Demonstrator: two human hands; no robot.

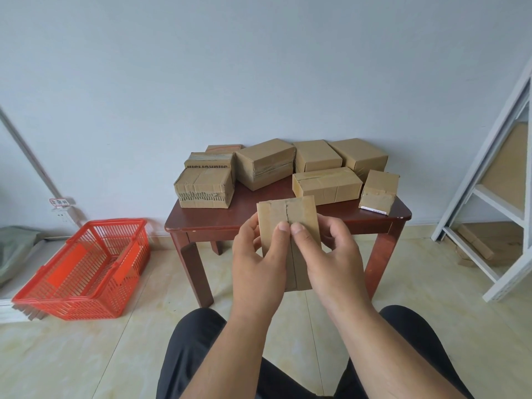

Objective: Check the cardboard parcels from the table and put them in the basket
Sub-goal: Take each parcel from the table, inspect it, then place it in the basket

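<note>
Pale blue-grey wall and cream tiled floor fill the view, seen from a seated person's head, with dark trousers (195, 352) at the bottom edge. White metal shelving (489, 197) leans in at the far right. Beyond the fingers stands a small dark red wooden table (230, 223) against the wall, carrying a cluster of taped cardboard parcels (266, 164), some stacked at its far left. Well to the left of the fingers, on the floor, sits a red plastic basket (83, 269) with slatted sides; nothing can be seen inside it. Just in front of the table's near edge, both hands hold one flat cardboard parcel (288, 217) upright, its taped seam facing the camera. Left hand (256, 263) grips the parcel's left edge, fingers curled behind it and thumb pressed on the seam. Right hand (331, 254) grips the right edge the same way, its thumb touching the left thumb at the seam.
</note>
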